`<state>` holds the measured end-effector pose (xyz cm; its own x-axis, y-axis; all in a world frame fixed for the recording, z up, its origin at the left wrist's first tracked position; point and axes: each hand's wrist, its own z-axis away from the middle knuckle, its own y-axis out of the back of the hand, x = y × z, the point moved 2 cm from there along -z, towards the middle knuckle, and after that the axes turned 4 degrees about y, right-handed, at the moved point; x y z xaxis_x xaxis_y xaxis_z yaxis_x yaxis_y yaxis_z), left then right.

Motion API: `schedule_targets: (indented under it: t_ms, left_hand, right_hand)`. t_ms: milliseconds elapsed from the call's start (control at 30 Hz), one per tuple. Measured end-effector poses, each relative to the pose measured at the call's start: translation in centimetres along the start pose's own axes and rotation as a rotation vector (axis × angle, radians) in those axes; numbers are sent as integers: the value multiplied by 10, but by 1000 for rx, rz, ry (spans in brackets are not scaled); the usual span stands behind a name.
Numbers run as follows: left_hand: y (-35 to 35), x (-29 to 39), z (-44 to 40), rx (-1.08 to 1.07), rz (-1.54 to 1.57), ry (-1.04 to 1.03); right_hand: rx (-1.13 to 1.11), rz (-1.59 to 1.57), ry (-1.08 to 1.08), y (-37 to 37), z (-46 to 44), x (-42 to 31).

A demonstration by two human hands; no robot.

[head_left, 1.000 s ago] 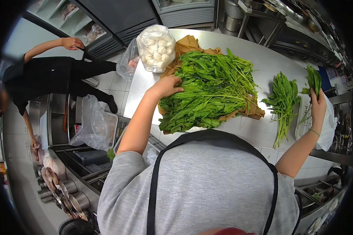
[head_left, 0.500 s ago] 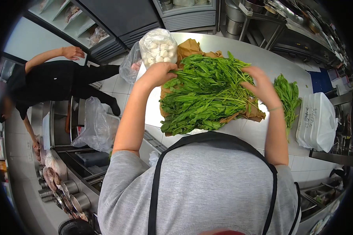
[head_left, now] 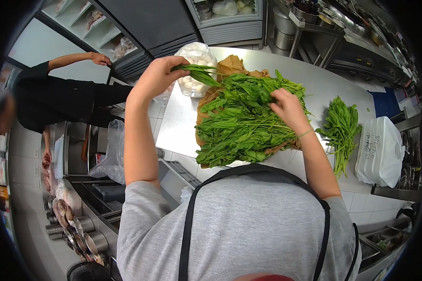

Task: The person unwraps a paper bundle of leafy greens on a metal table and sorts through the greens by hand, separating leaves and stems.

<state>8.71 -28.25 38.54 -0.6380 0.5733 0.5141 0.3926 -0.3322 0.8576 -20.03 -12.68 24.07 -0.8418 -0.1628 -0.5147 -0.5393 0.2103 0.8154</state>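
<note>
A large heap of leafy greens (head_left: pixel 248 126) lies on brown paper (head_left: pixel 232 65) on the steel table (head_left: pixel 173 136). My left hand (head_left: pixel 166 72) is raised at the heap's upper left, pinching a few long green leaves (head_left: pixel 199 73) in front of a clear bag of white round pieces (head_left: pixel 197 58). Over the right part of the heap, my right hand (head_left: pixel 288 108) has its fingers closed on some dark leaves. A smaller bunch of greens (head_left: pixel 342 124) rests apart on the right side of the table.
White lidded containers (head_left: pixel 380 152) with handwriting stand at the table's right end. Another person in black (head_left: pixel 61 100) is at the left, beside a counter. A grey crate (head_left: pixel 173 180) is below the table's left edge. Fridges (head_left: pixel 232 33) line the back.
My right hand has come from the far right, where it held greens, back to the heap. My left hand has lifted off the heap's left edge with leaves in it.
</note>
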Motion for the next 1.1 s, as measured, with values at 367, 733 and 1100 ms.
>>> schedule_targets:
  t_ms: [367, 733, 1100]
  left_hand:
    - [-43, 65, -14, -14, -59, -402]
    - [-128, -5, 1, -158, -1, -301]
    - [-168, -38, 7, -357, 98, -140]
  right_hand:
    - [296, -41, 419, 42, -37, -101]
    - [536, -104, -116, 157, 57, -10]
    - [159, 200, -217, 105, 91, 52]
